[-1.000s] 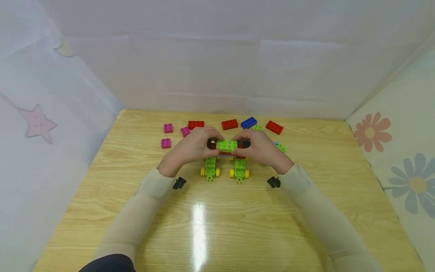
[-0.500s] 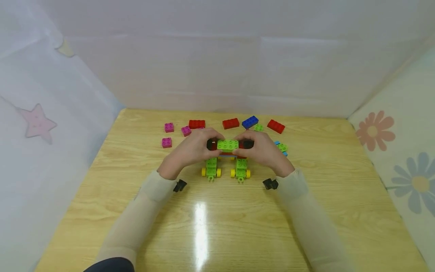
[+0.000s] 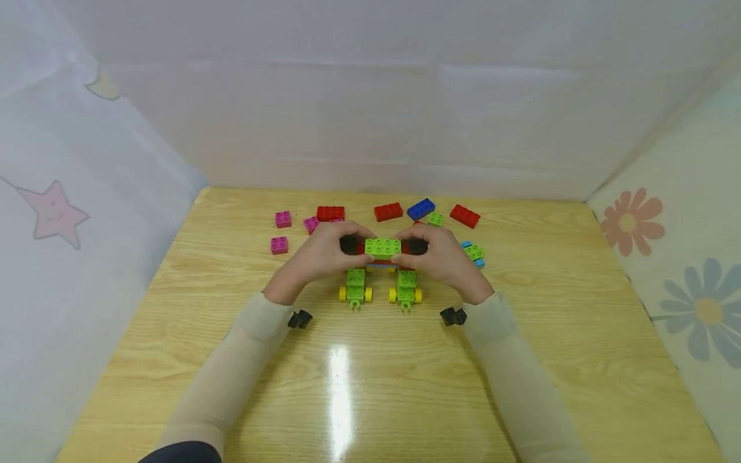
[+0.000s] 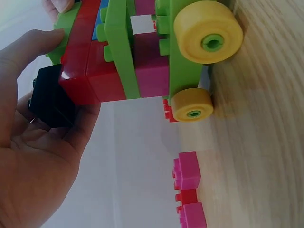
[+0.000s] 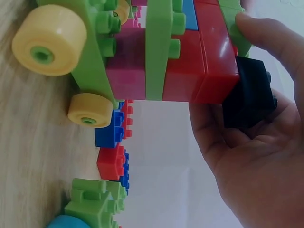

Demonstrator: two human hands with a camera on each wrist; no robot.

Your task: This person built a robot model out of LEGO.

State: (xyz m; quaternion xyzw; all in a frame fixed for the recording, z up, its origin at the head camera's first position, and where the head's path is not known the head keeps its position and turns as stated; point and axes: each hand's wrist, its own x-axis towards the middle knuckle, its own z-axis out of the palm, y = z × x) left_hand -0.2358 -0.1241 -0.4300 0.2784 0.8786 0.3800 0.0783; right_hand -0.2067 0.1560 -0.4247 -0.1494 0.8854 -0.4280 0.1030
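My left hand (image 3: 327, 252) and right hand (image 3: 444, 254) grip opposite ends of a light-green toy brick (image 3: 383, 248) on top of a built block vehicle. In each wrist view the thumb presses this brick while fingers reach behind the red bricks (image 4: 78, 66). A black brick (image 4: 53, 97) sits at the left end of the build, another black brick (image 5: 249, 92) at the right end. Below the red layer are a green plate (image 4: 119, 52), magenta bricks (image 4: 151, 64) and green wheeled bases (image 3: 356, 283) with yellow wheels (image 5: 50, 40) on the table. Fingers hide part of the build's far side.
Magenta bricks (image 3: 280, 245) lie to the left on the wooden table (image 3: 278, 399). Red bricks (image 3: 388, 211) and a blue brick (image 3: 420, 208) lie behind the build. A green and blue piece (image 3: 473, 251) is at the right. White sheeting (image 3: 359, 116) stands behind.
Both hands stay on the green brick with almost no movement. My right wrist has turned slightly inward, and the black end bricks show more. The whole head view shifts a little.
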